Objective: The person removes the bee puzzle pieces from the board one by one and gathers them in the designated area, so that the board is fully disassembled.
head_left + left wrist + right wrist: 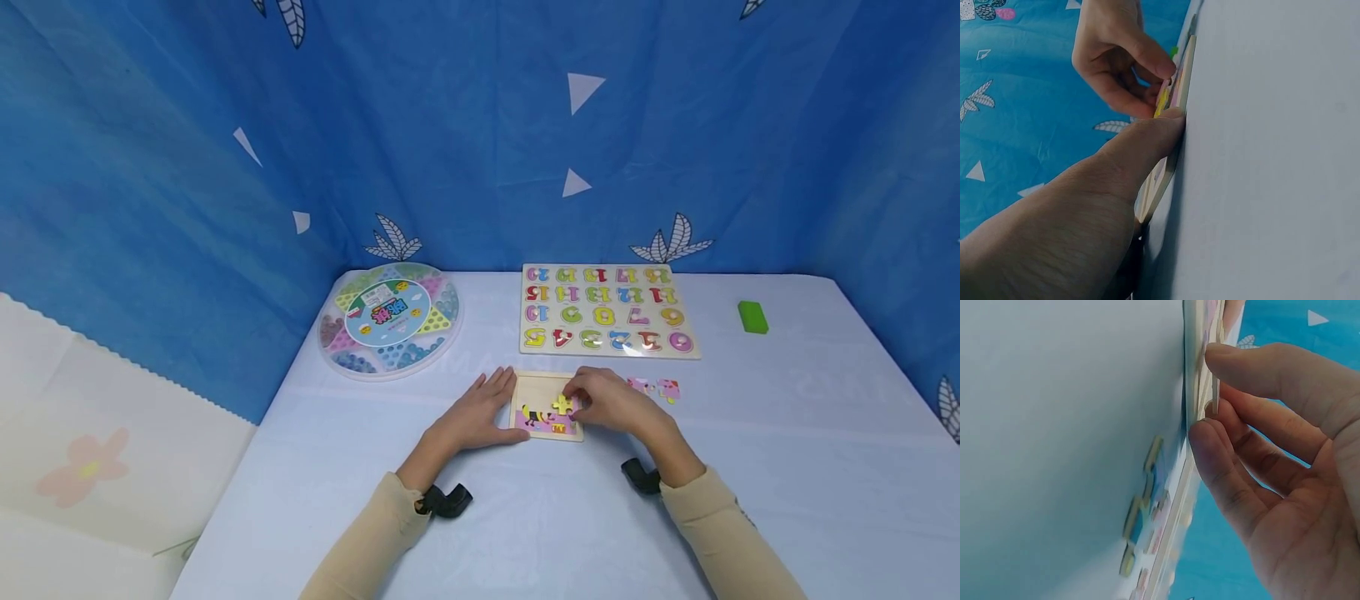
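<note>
A person wears long beige sleeves: in the head view, the left sleeve at 7 o'clock, the right sleeve past 4. Each ends beside a black, curved wrist device, left device near 6, right device near 4:30.

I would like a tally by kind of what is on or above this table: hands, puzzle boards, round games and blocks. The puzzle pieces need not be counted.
Hands: 2 (left hand, right hand)
Puzzle boards: 2 (small picture puzzle, number board)
Round game: 1
Green block: 1
Total: 6
</note>
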Action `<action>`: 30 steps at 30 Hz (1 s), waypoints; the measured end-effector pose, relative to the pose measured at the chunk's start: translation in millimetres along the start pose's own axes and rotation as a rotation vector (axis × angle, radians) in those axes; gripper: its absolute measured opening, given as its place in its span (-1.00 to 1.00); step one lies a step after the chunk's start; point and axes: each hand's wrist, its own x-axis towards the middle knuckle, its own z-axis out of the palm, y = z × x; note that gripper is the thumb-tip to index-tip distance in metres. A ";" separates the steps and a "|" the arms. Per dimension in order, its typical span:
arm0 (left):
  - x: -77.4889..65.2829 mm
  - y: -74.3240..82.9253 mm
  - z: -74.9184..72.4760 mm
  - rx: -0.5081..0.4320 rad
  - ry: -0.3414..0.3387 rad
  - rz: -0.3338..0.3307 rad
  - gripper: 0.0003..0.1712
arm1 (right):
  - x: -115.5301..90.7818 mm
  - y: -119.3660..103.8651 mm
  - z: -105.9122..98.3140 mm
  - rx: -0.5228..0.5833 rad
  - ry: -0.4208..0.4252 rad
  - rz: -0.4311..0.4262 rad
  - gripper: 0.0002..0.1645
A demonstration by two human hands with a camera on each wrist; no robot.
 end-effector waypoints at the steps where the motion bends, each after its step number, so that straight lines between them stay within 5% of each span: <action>1: -0.1 0.3 -0.3 -0.001 0.000 0.001 0.16 | -0.9 0.3 -0.9 0.000 0.002 0.004 -0.67; 30: -1.2 0.3 -1.6 0.008 -0.008 0.001 0.18 | -37.5 38.0 -23.6 0.015 0.013 0.093 -0.62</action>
